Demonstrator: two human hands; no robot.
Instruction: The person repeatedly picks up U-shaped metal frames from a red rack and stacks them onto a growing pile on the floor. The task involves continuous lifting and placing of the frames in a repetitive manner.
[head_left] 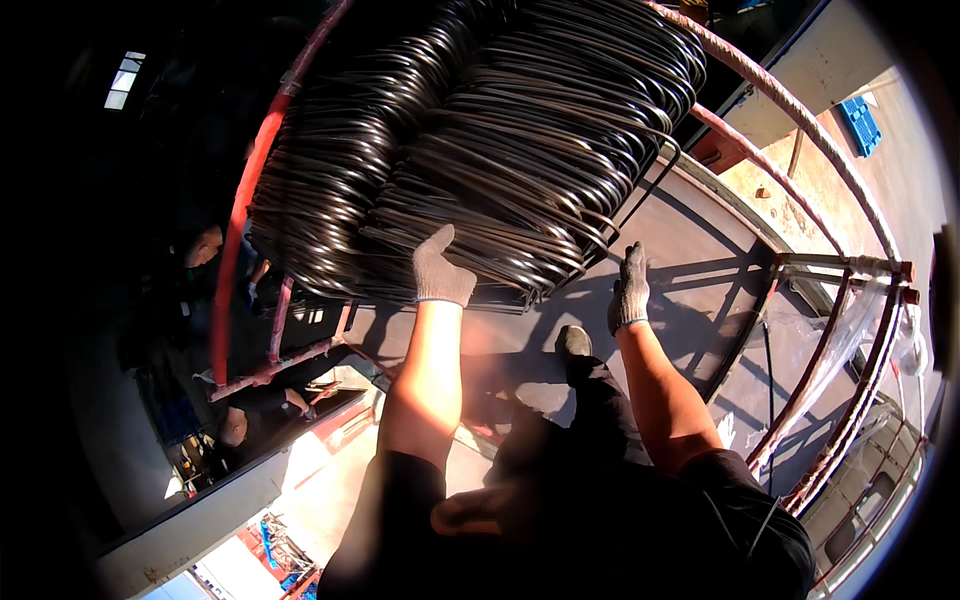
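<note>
While a big mass of shiny black coils [560, 130] is filling the view around twelve o'clock, packed in two long rows, the person's gloved left hand [445, 272] is standing out against its lower edge, just off the middle toward ten or eleven. One digit is sticking up there; whether the hand is touching or pinching any strand, I cannot tell. Over at three o'clock, the gloved right hand [629, 290] is hanging apart from the coils, its fingers lying close together and pointing upward, with nothing visible in its grasp. Near it, toward four, a shoe [573, 342] is resting on the sunlit, shadow-striped floor [690, 235]. A red rail [245, 210] is rising at ten, while clear plastic wrap [845, 340] is hanging on a reddish frame [880, 345] around three. Farther out, a blue pallet [860, 127] is lying at two, and another person [237, 425] is showing at eight.
</note>
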